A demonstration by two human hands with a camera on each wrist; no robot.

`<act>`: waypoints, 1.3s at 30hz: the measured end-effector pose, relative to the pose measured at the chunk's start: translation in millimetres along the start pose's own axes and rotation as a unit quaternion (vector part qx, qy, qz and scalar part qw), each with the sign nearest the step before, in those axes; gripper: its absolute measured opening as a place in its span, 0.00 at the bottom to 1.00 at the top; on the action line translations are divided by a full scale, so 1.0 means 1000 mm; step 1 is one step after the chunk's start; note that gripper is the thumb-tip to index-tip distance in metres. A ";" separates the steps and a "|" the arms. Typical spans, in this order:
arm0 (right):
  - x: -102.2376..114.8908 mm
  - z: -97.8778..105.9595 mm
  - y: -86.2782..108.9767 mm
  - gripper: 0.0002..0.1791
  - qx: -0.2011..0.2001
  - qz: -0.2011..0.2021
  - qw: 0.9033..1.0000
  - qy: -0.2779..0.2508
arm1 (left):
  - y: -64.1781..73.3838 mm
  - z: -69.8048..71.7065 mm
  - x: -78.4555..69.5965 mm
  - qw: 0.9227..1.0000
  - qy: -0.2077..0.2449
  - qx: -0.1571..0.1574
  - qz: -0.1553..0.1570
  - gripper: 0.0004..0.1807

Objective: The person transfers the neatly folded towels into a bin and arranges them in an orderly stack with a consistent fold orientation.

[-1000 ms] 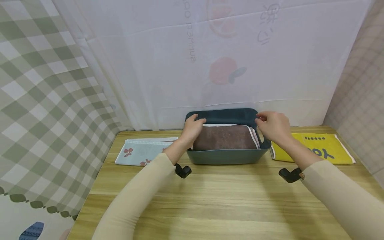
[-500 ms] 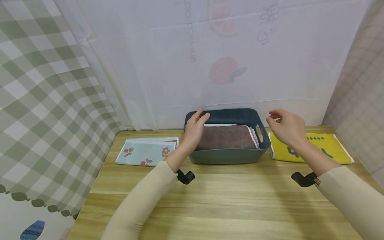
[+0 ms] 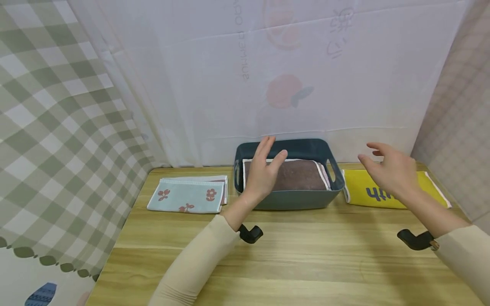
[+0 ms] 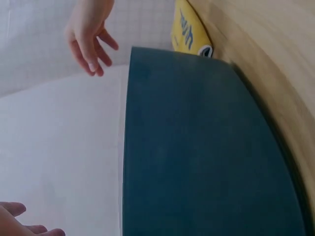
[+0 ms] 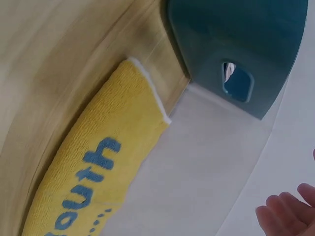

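A folded brown towel with white edging [image 3: 300, 175] lies inside the dark teal basket [image 3: 294, 199], which has oval holes in its ends. My left hand [image 3: 263, 172] hovers over the basket's left part, fingers spread, holding nothing. To the right of the basket, above the folded yellow towel with blue lettering [image 3: 367, 187], my right hand [image 3: 396, 168] is raised with loosely bent fingers and nothing in them. In the right wrist view the yellow towel [image 5: 98, 162] lies apart from the basket [image 5: 236, 44]. A folded light blue towel with reddish flowers [image 3: 187, 195] lies left of the basket.
The wooden table [image 3: 298, 255] carries the basket and towels near its back edge. Behind hangs a white cloth [image 3: 191, 85] with faint fruit prints. A green checked cloth [image 3: 57, 106] hangs along the left side, and a pale gridded cloth [image 3: 455, 127] on the right.
My right hand has moved away from the basket's right end, rightward over the yellow towel. My left hand has shifted right from the left rim, and its fingers have spread. The basket stays put.
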State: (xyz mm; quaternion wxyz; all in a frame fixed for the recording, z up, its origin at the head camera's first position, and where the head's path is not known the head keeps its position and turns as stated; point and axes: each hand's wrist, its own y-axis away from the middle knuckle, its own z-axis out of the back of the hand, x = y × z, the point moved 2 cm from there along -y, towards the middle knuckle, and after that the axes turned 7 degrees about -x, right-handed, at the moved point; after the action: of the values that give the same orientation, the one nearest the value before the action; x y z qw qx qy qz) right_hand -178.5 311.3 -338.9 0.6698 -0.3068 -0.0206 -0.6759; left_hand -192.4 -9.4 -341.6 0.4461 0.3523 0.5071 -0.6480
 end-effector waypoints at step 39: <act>-0.130 0.020 0.058 0.44 0.044 -0.064 0.995 0.056 | 0.082 -0.181 -0.014 0.790 -0.414 0.214 -0.400 0.41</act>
State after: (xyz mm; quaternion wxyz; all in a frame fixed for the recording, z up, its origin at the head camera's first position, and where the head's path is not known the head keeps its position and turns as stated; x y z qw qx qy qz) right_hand -128.5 430.0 -401.9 0.6381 -0.2369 -0.0319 -0.7318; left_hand -110.6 162.4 -400.3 0.2280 -0.0974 0.2181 -0.9439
